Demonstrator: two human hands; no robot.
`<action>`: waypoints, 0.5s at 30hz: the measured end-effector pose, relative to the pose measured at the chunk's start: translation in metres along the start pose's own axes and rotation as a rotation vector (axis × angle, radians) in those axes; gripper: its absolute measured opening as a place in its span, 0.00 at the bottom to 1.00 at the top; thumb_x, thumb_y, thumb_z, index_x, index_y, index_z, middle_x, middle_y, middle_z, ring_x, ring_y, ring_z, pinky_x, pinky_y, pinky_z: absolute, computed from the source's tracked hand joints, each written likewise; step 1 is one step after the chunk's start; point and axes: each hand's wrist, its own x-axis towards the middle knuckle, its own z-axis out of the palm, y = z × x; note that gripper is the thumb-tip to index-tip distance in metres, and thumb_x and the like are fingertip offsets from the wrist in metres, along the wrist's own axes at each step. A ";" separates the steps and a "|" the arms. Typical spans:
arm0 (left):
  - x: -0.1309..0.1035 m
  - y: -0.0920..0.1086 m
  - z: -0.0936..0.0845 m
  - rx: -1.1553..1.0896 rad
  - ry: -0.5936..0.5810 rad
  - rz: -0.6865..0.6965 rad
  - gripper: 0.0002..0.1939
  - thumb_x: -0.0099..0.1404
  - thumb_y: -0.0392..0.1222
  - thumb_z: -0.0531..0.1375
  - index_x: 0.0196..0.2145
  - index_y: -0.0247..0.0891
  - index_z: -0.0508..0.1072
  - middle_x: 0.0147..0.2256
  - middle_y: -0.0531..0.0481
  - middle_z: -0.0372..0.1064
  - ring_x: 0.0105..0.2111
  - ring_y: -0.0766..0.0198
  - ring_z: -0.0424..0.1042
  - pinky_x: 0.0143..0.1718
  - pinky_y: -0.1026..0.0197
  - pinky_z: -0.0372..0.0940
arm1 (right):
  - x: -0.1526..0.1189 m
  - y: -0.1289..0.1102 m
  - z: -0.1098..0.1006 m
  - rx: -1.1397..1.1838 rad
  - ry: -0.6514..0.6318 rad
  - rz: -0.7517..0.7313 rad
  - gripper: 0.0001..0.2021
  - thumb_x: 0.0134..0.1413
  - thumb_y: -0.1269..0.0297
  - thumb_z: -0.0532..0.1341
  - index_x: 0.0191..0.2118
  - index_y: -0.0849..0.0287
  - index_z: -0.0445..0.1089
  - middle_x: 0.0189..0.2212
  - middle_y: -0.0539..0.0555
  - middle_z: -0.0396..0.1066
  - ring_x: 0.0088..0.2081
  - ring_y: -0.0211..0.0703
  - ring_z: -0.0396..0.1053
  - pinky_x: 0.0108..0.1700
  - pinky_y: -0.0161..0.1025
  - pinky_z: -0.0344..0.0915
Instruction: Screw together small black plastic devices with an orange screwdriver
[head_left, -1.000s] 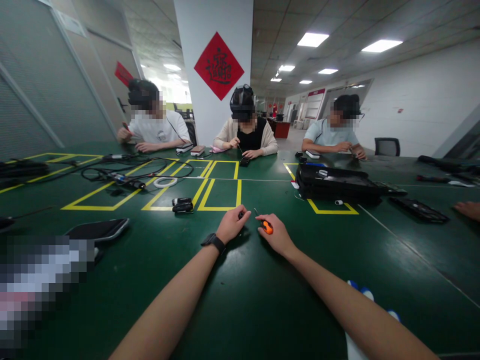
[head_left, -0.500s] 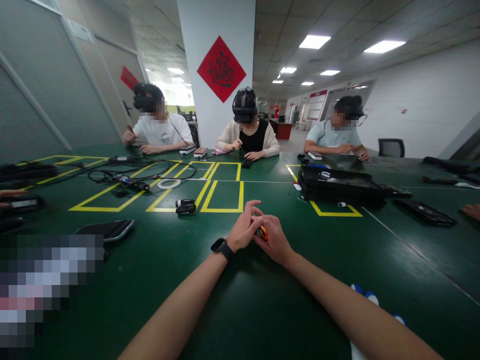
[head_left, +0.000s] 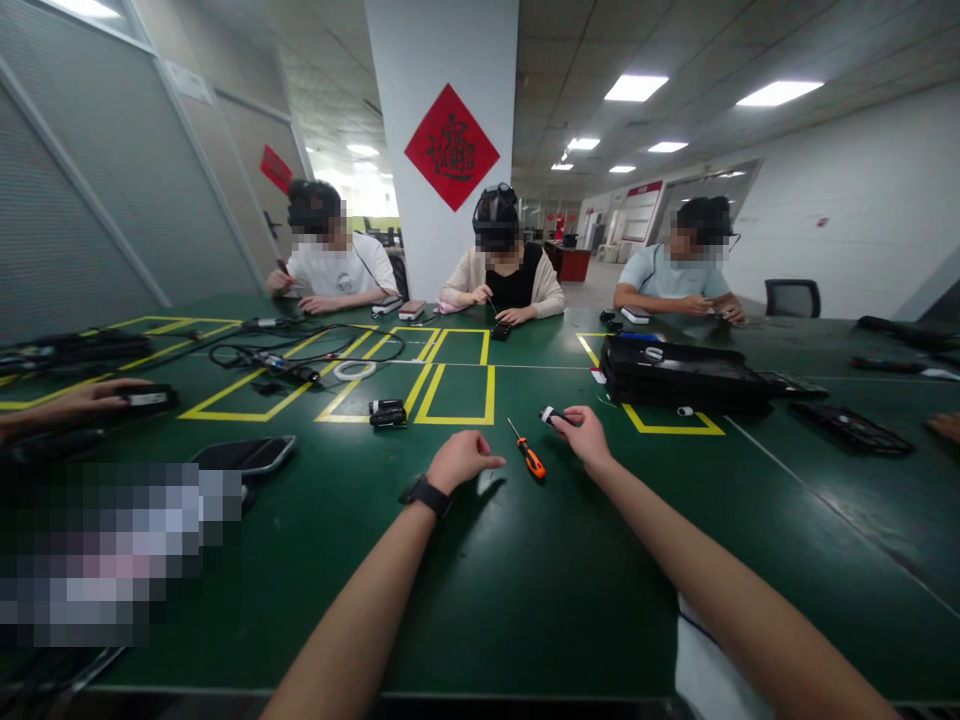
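The orange screwdriver (head_left: 531,455) has left the right hand (head_left: 587,438) and now lies on the desk (head_left: 525,580), well in from the near edge, tip toward the far edge. That hand pinches a small black-and-white cylinder (head_left: 551,414) nearby; the left hand (head_left: 459,462) is curled, and whether it grips anything I cannot tell.

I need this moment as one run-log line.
right hand: holds black-and-white object | left hand: contents unclear | orange screwdriver: on table, between hands
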 end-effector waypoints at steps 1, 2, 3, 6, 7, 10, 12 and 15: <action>-0.002 -0.002 0.003 0.010 -0.044 -0.015 0.13 0.37 0.46 0.67 0.18 0.37 0.69 0.17 0.53 0.63 0.18 0.68 0.59 0.21 0.66 0.49 | 0.005 0.005 -0.007 -0.067 -0.043 0.016 0.13 0.37 0.60 0.64 0.31 0.59 0.65 0.27 0.50 0.65 0.28 0.40 0.64 0.31 0.38 0.62; -0.002 -0.003 0.005 0.025 -0.081 -0.029 0.13 0.36 0.46 0.67 0.17 0.37 0.70 0.16 0.53 0.63 0.17 0.68 0.58 0.20 0.66 0.48 | 0.007 0.008 -0.014 -0.153 -0.088 -0.007 0.11 0.38 0.61 0.64 0.30 0.59 0.66 0.26 0.50 0.65 0.28 0.40 0.64 0.32 0.39 0.62; -0.003 -0.004 0.007 0.045 -0.105 -0.036 0.12 0.36 0.45 0.67 0.16 0.37 0.70 0.16 0.53 0.63 0.16 0.68 0.58 0.20 0.66 0.48 | 0.008 0.012 -0.021 -0.240 -0.130 -0.050 0.10 0.39 0.61 0.64 0.30 0.59 0.67 0.27 0.50 0.65 0.29 0.41 0.64 0.33 0.40 0.62; -0.002 -0.002 0.010 0.106 -0.113 -0.036 0.10 0.39 0.44 0.66 0.15 0.37 0.70 0.15 0.52 0.64 0.16 0.68 0.60 0.20 0.65 0.49 | 0.002 0.016 -0.038 -0.405 -0.182 -0.171 0.11 0.43 0.61 0.61 0.35 0.59 0.69 0.31 0.52 0.66 0.34 0.42 0.64 0.38 0.42 0.61; -0.002 -0.001 0.010 0.116 -0.107 -0.029 0.09 0.39 0.43 0.66 0.15 0.37 0.70 0.15 0.52 0.64 0.17 0.67 0.60 0.21 0.65 0.50 | -0.001 0.017 -0.041 -0.425 -0.185 -0.191 0.13 0.43 0.62 0.61 0.38 0.59 0.68 0.33 0.53 0.65 0.35 0.42 0.64 0.40 0.42 0.61; -0.003 0.000 0.008 0.131 -0.061 -0.026 0.10 0.38 0.43 0.67 0.16 0.38 0.70 0.16 0.52 0.64 0.18 0.67 0.62 0.21 0.66 0.51 | -0.006 0.016 -0.045 -0.468 -0.212 -0.242 0.18 0.41 0.62 0.63 0.43 0.58 0.66 0.37 0.54 0.64 0.39 0.43 0.63 0.42 0.43 0.60; -0.005 0.001 0.005 0.156 0.013 -0.055 0.14 0.35 0.44 0.68 0.18 0.38 0.69 0.17 0.53 0.64 0.19 0.67 0.62 0.21 0.66 0.50 | -0.006 0.015 -0.045 -0.491 -0.239 -0.270 0.18 0.42 0.62 0.63 0.42 0.57 0.66 0.38 0.53 0.64 0.39 0.43 0.63 0.43 0.43 0.60; -0.008 0.004 0.000 0.246 0.026 -0.139 0.17 0.34 0.49 0.68 0.18 0.37 0.68 0.18 0.53 0.64 0.19 0.67 0.62 0.22 0.66 0.50 | -0.003 0.015 -0.041 -0.507 -0.234 -0.279 0.14 0.46 0.63 0.60 0.41 0.56 0.66 0.37 0.53 0.64 0.39 0.42 0.63 0.42 0.42 0.60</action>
